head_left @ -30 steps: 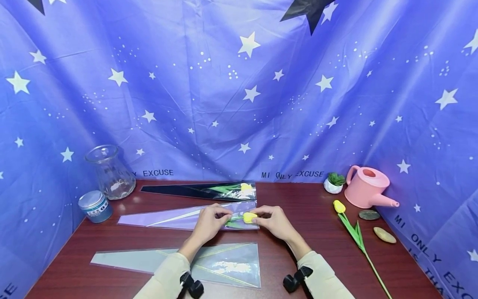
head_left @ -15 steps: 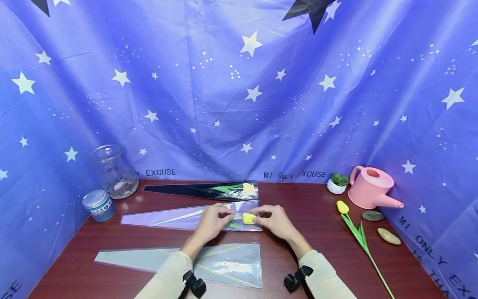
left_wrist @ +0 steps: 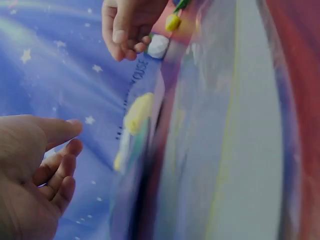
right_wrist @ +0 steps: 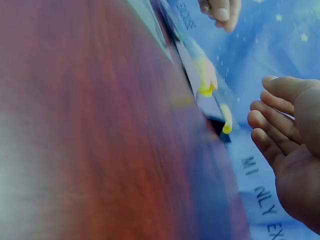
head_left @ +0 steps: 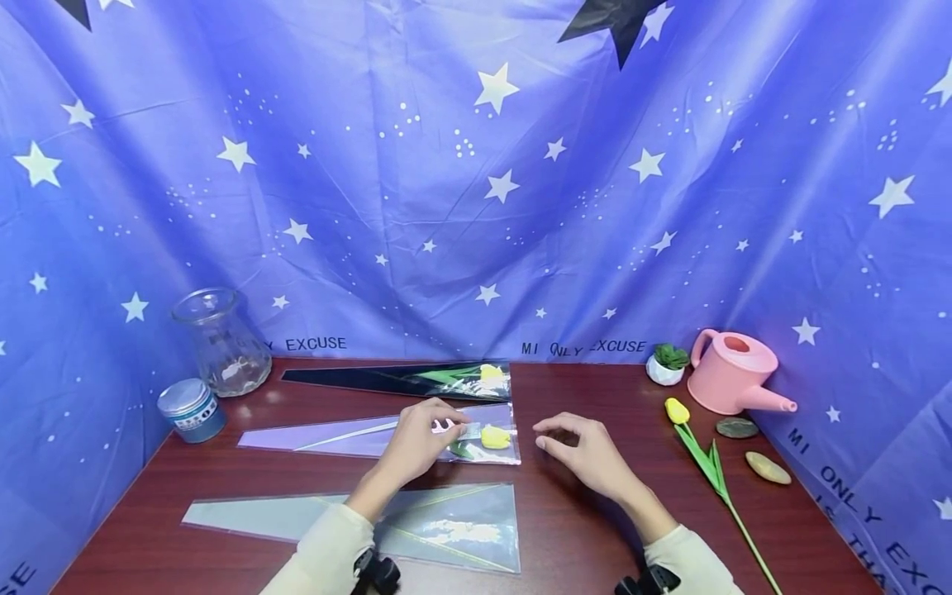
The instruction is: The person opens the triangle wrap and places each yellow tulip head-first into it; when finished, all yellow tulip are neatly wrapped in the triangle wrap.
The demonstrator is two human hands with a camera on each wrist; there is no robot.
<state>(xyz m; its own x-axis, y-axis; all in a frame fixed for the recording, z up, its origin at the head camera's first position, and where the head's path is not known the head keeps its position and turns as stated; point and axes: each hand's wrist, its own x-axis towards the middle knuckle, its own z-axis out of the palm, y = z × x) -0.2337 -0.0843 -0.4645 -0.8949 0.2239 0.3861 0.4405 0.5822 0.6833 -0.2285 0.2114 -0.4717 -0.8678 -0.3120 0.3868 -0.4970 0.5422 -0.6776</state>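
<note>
A yellow tulip [head_left: 495,437] lies in the purple flower sleeve [head_left: 312,437], its head near the sleeve's wide right end. Just over the tulip's leaves is my left hand [head_left: 421,435], partly hiding them. In the left wrist view its thumb and fingers [left_wrist: 62,172] are loosely bent with nothing between them. My right hand [head_left: 587,450] hovers right of the sleeve, apart from it, fingers relaxed and holding nothing. Behind lies a black sleeve [head_left: 357,379] with another yellow tulip [head_left: 491,375] in it. A grey clear sleeve [head_left: 253,511] lies in front, partly behind my left forearm.
A loose yellow tulip [head_left: 677,411] lies on the right, near two stones [head_left: 768,468], a pink watering can [head_left: 732,376] and a small potted succulent [head_left: 666,365]. At the back left stand a glass vase [head_left: 232,355] and a blue jar [head_left: 191,411]. A starry curtain surrounds the table.
My right hand has let go of the tulip head in the purple sleeve and moved right and toward me. My left hand has lifted slightly from the sleeve.
</note>
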